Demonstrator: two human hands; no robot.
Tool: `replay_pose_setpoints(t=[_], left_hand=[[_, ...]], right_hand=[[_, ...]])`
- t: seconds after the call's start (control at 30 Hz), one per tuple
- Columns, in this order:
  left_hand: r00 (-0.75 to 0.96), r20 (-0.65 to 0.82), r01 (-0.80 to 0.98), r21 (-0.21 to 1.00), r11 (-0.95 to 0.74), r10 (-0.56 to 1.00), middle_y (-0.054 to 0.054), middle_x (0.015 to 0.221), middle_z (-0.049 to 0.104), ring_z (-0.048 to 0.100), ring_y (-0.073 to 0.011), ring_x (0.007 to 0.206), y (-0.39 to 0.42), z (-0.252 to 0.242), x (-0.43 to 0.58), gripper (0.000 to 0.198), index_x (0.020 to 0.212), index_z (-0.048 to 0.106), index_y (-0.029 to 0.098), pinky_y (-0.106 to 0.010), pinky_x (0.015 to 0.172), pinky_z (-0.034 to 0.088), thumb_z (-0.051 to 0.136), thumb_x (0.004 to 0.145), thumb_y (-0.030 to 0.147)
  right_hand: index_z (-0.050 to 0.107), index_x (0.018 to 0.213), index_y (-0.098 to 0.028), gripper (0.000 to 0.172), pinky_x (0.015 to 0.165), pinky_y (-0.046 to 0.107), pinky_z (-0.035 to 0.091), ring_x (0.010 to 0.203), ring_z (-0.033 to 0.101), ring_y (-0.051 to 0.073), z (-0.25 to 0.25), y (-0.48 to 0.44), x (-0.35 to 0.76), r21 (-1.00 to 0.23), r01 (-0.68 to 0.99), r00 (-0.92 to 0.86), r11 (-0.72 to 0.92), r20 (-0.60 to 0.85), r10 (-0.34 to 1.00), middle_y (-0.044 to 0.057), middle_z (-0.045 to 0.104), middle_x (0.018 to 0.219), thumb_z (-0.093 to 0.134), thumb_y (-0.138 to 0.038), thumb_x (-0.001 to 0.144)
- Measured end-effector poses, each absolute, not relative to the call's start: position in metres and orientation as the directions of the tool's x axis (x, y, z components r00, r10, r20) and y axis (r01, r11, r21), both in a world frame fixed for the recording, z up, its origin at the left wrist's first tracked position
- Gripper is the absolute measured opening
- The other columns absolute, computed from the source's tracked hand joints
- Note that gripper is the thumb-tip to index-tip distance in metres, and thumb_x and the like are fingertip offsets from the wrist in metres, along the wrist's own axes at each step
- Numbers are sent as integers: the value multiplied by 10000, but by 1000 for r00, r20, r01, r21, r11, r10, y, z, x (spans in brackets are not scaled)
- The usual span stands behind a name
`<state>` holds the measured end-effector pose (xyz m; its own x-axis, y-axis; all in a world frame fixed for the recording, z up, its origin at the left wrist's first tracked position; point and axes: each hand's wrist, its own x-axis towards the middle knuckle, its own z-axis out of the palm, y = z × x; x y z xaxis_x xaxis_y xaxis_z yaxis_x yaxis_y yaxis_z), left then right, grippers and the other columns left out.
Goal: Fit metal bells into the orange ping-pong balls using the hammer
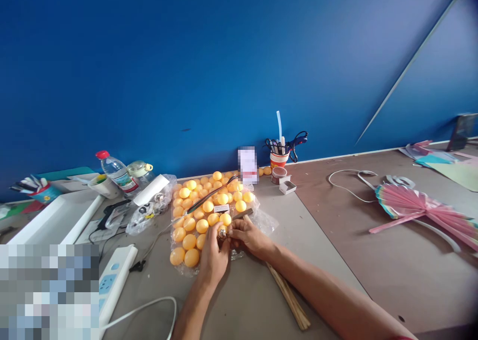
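Note:
My left hand (214,258) is closed around a small shiny silver piece (222,233), its kind too small to make out. From the other side, my right hand (249,236) has its thumb and fingers pinched together at the same piece; whether a second part is between them is hidden. Both hands are over the near edge of a clear plastic bag full of orange table tennis balls (189,241). A long, thin dark tool (209,196) lies slantwise across the balls. Below my right wrist lies a bundle of thin wooden strips (289,297), partly covered by my forearm.
A white power strip (118,265) and white cable (149,306) lie at left, near a white tray (56,215) and a red-capped bottle (117,173). Behind are a tool-filled paper cup (279,160) and small open box (287,186). Pink folded paper (405,203) lies right.

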<state>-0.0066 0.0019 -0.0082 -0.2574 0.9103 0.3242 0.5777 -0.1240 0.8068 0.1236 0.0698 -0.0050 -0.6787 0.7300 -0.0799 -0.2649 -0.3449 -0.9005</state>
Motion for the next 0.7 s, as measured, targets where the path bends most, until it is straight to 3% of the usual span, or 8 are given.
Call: replay_pose_setpoints(t=[0.47, 0.7], left_hand=[[-292, 307, 562, 822, -97, 906, -126, 1146, 668, 626, -257, 1094, 1, -11, -7, 340, 1175, 558, 182, -445, 948, 512, 561, 836, 217], [-296, 321, 569, 816, -103, 900, -120, 1145, 669, 627, -252, 1087, 1, -10, -6, 345, 1171, 563, 184, -438, 949, 512, 561, 827, 203]], right_hand=[[566, 652, -225, 299, 555, 282, 356, 507, 424, 126, 2, 69, 124, -916, -181, -659, -357, -157, 735, -31, 508, 529, 718, -479, 694], [576, 636, -214, 284, 545, 260, 314, 493, 416, 109, 2, 69, 124, -887, -252, -682, -387, -121, 721, -35, 522, 519, 739, -442, 682]])
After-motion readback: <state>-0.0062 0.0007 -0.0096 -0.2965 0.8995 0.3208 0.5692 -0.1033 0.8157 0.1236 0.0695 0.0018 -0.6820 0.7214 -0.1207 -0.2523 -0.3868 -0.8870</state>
